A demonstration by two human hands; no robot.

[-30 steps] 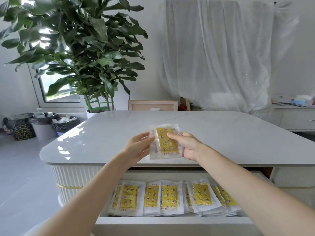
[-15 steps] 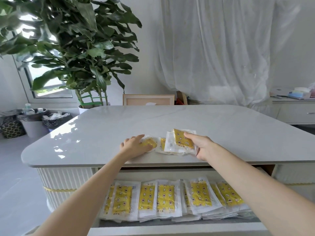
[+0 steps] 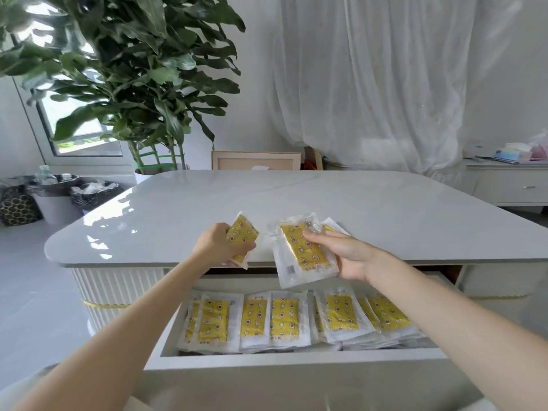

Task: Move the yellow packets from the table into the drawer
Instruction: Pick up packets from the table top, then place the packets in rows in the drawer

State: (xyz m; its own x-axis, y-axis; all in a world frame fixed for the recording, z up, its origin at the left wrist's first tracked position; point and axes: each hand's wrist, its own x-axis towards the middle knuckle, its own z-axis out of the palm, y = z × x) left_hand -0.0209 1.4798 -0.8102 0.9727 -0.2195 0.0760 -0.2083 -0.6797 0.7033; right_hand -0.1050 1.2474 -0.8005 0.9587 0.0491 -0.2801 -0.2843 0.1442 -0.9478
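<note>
My left hand (image 3: 221,246) grips a yellow packet (image 3: 243,236) in clear wrap, tilted, over the table's near edge. My right hand (image 3: 344,256) holds a second yellow packet (image 3: 299,252) lifted off the grey table (image 3: 296,200), its lower end hanging past the edge above the drawer. A corner of another packet (image 3: 333,228) peeks out behind my right fingers on the tabletop. Below, the white drawer (image 3: 296,358) stands pulled out, with several yellow packets (image 3: 284,320) lying in a row inside.
A big potted plant (image 3: 133,84) stands behind the table's far left corner. Bins with black bags (image 3: 74,197) sit on the floor at left. A white sideboard (image 3: 507,185) with small items is at the far right, and a white sheet (image 3: 370,78) hangs behind.
One second ago both hands held a single stack together. They set it on the table, split it, and now each hand lifts its own packet toward the near edge.
</note>
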